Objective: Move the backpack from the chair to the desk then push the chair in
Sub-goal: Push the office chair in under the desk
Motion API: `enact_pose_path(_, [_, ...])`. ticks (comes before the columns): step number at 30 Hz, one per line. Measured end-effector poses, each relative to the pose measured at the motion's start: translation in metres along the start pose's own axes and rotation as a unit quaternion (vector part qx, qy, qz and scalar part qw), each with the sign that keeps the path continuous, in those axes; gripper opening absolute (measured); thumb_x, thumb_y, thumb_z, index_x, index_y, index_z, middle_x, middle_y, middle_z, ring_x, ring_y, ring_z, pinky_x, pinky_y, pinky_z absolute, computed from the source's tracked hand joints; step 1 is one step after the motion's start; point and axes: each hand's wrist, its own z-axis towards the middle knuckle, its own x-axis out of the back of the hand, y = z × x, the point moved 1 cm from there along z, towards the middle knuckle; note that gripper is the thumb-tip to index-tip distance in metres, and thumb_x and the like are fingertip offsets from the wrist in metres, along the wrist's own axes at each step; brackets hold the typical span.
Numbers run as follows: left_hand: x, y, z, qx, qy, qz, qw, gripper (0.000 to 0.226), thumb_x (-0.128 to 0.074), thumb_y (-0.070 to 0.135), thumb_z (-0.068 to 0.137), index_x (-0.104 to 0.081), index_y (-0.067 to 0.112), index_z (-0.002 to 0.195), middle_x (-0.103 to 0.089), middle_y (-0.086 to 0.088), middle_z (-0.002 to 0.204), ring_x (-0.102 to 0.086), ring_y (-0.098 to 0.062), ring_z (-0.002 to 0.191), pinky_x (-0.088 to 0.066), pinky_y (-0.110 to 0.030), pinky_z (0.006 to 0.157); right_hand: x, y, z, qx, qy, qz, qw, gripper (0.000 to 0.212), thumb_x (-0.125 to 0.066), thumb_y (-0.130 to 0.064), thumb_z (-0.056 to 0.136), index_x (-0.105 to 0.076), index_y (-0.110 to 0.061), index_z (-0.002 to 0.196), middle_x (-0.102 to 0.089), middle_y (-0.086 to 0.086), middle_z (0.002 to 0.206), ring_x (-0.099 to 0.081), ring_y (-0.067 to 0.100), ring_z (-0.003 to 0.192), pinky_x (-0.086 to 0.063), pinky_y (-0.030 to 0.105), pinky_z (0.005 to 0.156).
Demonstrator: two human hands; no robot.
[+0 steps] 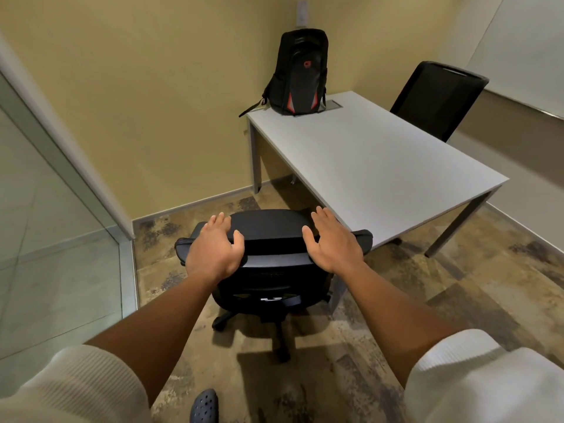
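Now both hands are on the top edge of the black office chair's [268, 257] backrest. The left hand [213, 248] cups the left end of that edge, its fingers [218, 222] curled over the far side and its thumb lying along the near side, so it has a loose hold of the backrest. The right hand [331, 241] rests flat on the right end with its fingers [323, 216] spread and stretched toward the desk, gripping nothing. The chair stands on its wheeled base on the mottled floor [427, 300], its seat facing the near left part of the white desk [381, 166] and not tucked under it. The backpack [297, 71] is well apart from the hands, standing upright on the far left corner of the desk against the yellow wall [152, 87]. It is black with red accents near the bottom and a small red logo, and a strap hangs over the desk's left edge. A second black chair [436, 99] sits at the desk's far right side.
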Motion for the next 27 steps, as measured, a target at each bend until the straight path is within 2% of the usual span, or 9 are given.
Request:
enact_pose_path(15, [0.017,-0.045,0.085,-0.062,-0.029,-0.009,0.998,0.054,-0.026,0.034,0.099,-0.032,0.013,0.149,-0.027,-0.003,0.158,-0.018,-0.016,0.146,-0.022,-0.036,0.116,-0.012,-0.048,0.061,-0.054,-0.007,-0.032,0.998,0.069,-0.022,-0.058,0.099,-0.024,-0.016,0.153,-0.015,0.004,0.164,-0.011,0.019,0.150,-0.024,0.041,0.116])
enact_pose_path(20, [0.023,-0.067,0.122,-0.079,-0.040,-0.015,0.996,0.054,-0.027,0.033,0.099,-0.032,0.013,0.149,-0.027,-0.003,0.159,-0.018,-0.016,0.146,-0.023,-0.037,0.117,-0.020,-0.069,0.089,-0.102,-0.010,-0.015,0.995,0.072,-0.022,-0.059,0.098,-0.022,-0.014,0.154,-0.013,0.005,0.164,-0.014,0.022,0.150,-0.030,0.044,0.114])
enact_pose_path(23, [0.025,-0.079,0.145,-0.097,-0.043,-0.020,0.994,0.054,-0.027,0.033,0.099,-0.032,0.013,0.149,-0.027,-0.004,0.158,-0.018,-0.016,0.146,-0.019,-0.035,0.118,-0.025,-0.078,0.109,-0.151,-0.025,-0.007,0.988,0.075,-0.019,-0.060,0.098,-0.013,-0.012,0.155,-0.001,0.008,0.165,-0.002,0.023,0.151,-0.022,0.045,0.118])
enact_pose_path(27, [0.025,-0.091,0.175,-0.116,-0.040,-0.024,0.992,0.054,-0.026,0.035,0.099,-0.033,0.014,0.148,-0.029,-0.003,0.158,-0.019,-0.015,0.146,-0.021,-0.034,0.117,-0.032,-0.089,0.133,-0.160,-0.041,-0.036,0.986,0.074,-0.017,-0.057,0.100,-0.007,-0.009,0.155,0.005,0.011,0.165,0.007,0.025,0.151,-0.010,0.044,0.122])
